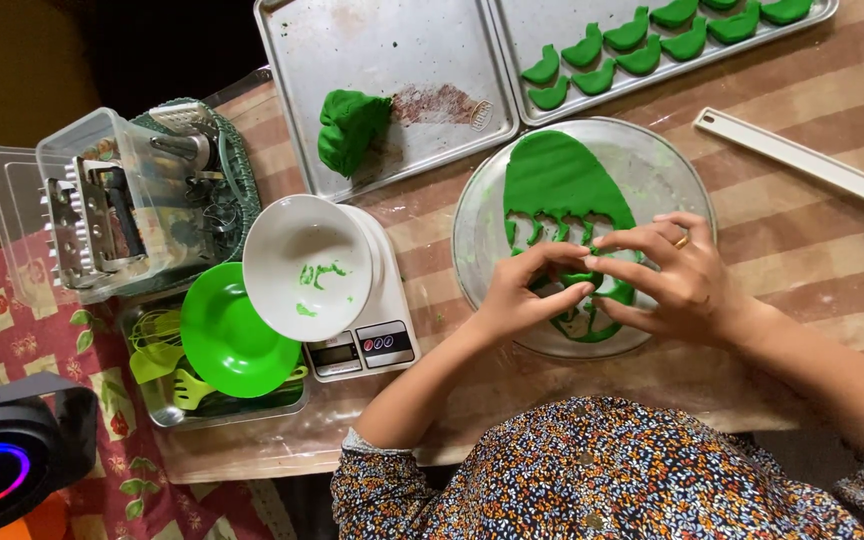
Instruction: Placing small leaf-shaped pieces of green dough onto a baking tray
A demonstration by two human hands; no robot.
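Note:
A flat sheet of green dough (557, 185) lies on a round metal plate (480, 235), its near edge cut into ragged strips. My left hand (524, 295) and my right hand (670, 280), which wears a ring, meet over the near part of the sheet. Their fingertips pinch a small piece of the green dough (584, 280) between them. Whether a cutter is under the fingers is hidden.
A tray (607, 20) at the back right carries several cut green shapes. Another tray (392, 40) holds a green dough lump (350, 128). A white bowl (304, 265) sits on a kitchen scale (377, 345), beside a green plate (232, 335), a clear tool box (117, 205) and a white ruler (802, 160).

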